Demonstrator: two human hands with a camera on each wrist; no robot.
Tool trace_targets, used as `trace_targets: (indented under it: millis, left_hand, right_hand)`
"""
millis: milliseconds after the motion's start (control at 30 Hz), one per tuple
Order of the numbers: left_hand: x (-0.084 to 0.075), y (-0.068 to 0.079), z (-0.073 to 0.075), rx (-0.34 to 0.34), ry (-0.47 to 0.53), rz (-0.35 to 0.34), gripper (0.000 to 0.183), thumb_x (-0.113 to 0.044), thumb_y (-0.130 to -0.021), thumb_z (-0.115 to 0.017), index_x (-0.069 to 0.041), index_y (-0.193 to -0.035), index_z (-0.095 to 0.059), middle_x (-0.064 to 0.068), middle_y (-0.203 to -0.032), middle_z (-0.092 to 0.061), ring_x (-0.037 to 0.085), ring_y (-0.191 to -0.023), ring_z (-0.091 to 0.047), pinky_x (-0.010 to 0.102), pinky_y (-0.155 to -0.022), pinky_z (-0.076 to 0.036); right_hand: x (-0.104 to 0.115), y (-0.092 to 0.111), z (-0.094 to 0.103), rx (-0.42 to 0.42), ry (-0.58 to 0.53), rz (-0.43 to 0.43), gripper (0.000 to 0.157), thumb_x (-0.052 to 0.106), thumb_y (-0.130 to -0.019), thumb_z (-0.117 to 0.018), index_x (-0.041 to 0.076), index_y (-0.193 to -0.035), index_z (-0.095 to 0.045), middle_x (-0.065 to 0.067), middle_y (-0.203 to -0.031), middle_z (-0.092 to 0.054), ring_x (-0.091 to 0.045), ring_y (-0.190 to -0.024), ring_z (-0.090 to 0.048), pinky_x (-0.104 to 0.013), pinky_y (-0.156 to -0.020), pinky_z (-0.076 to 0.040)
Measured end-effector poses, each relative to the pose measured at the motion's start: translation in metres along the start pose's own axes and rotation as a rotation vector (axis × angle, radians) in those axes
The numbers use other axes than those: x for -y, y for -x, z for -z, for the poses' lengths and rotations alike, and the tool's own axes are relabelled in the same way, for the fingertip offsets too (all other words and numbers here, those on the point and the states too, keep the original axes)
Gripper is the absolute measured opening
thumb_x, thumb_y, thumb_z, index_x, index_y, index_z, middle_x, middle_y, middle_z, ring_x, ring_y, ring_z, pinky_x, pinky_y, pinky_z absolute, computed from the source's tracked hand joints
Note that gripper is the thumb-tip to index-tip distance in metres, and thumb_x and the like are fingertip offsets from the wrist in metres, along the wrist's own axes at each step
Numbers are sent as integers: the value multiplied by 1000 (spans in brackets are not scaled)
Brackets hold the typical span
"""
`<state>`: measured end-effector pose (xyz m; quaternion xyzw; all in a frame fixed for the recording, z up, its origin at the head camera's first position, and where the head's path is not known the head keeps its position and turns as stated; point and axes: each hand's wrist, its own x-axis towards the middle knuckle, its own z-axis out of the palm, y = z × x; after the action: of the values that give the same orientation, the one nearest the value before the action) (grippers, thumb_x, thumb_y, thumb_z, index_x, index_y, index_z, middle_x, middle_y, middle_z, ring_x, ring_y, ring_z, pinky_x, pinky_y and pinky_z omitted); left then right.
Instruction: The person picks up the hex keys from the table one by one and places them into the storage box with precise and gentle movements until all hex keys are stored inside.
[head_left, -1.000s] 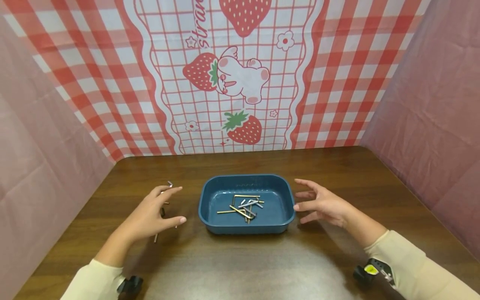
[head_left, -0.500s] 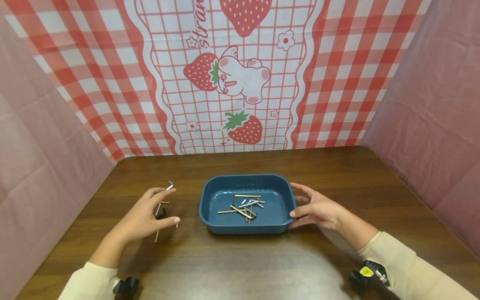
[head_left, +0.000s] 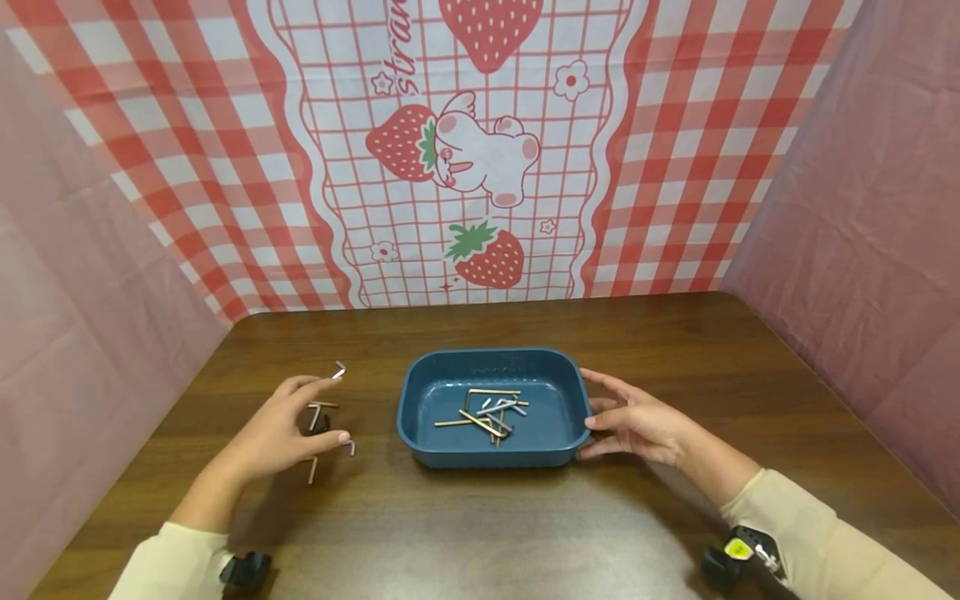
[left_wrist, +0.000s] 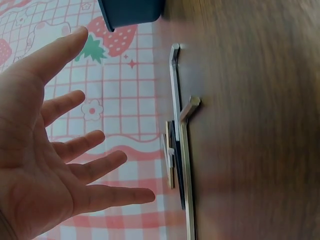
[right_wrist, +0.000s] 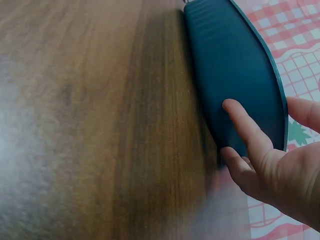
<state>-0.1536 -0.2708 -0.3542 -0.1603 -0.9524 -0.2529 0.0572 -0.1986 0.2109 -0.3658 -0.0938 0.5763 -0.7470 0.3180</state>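
Note:
A dark blue tray (head_left: 487, 459) stands mid-table, with several gold and silver hex keys (head_left: 482, 425) jumbled on its floor. My right hand (head_left: 641, 427) is at the tray's right end. In the right wrist view, its fingers (right_wrist: 245, 125) rest against the outer wall, extended and loosely spread. To the left of the tray, my left hand (head_left: 277, 425) hovers over more hex keys (head_left: 312, 471), partly hiding them. The left wrist view shows its fingers spread and holding nothing, apart from a gold hex key (left_wrist: 186, 170) and others on the wood.
The brown wooden table (head_left: 465, 533) extends on all sides of the tray. Behind it hangs a red-and-white checked cloth (head_left: 675, 167) with strawberry prints. Pink cloth (head_left: 862, 250) closes off the sides. A silver hex key (head_left: 340, 368) lies beyond my left fingertips.
My right hand has moved left from beside the tray to touch its right end. My left hand has shifted slightly left, uncovering more of the hex keys beneath it.

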Motion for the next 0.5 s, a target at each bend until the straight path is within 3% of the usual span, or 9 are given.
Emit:
trace_targets:
  millis: [167, 500]
  left_hand:
    - [6, 1, 3, -14, -30, -3, 83, -48, -76, -79, -9, -142, -48, 26, -136, -42, 46, -119, -47, 65, -92, -43]
    - [22, 7, 9, -55, -91, -67, 78, -30, -63, -91, -2, -128, -59, 26, -119, -55, 44, -107, -55, 61, -88, -47]
  right_hand:
    - [-1, 1, -1, -12, -5, 10, 87, -11, -90, -51, 9, -156, 2, -41, -149, -9, -42, -103, -60, -61, -87, -49]
    - [-3, 1, -4, -31, -12, 25, 87, -12, -89, -52, 7, -156, 0, -41, -148, -12, -41, -103, -60, -62, -88, -48]
